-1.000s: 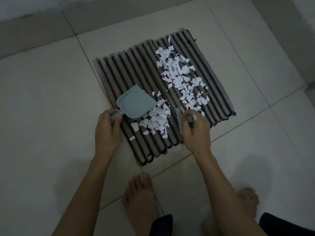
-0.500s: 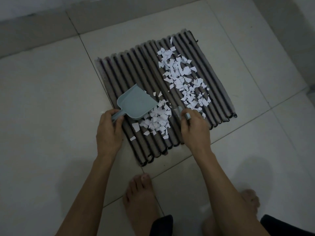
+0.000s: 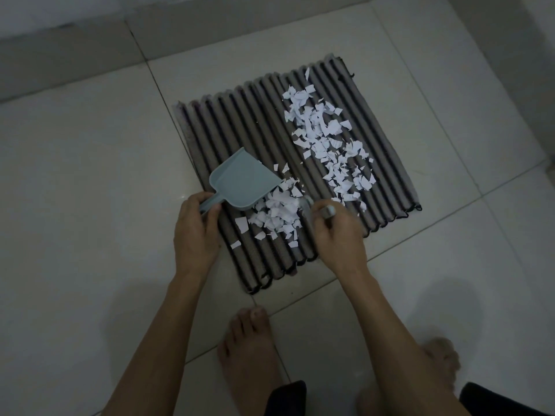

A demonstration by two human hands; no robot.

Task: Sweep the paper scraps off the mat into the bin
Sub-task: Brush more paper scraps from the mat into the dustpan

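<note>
A ribbed grey mat (image 3: 240,121) lies on the tiled floor. White paper scraps (image 3: 327,139) are strewn over its right half, and a denser pile of scraps (image 3: 277,213) sits near the front edge. My left hand (image 3: 195,235) grips the handle of a pale blue dustpan (image 3: 243,183), whose mouth touches the pile. My right hand (image 3: 336,232) grips a small brush (image 3: 307,205) at the pile's right side; most of the brush is hidden by my fingers. No bin is in view.
Light floor tiles (image 3: 90,205) surround the mat. My bare feet (image 3: 249,349) stand just in front of the mat's near edge. A raised step or wall base (image 3: 75,52) runs along the far side.
My right hand with the brush has moved left, pushing the near pile of scraps closer to the dustpan's mouth. The left hand and dustpan have held their place.
</note>
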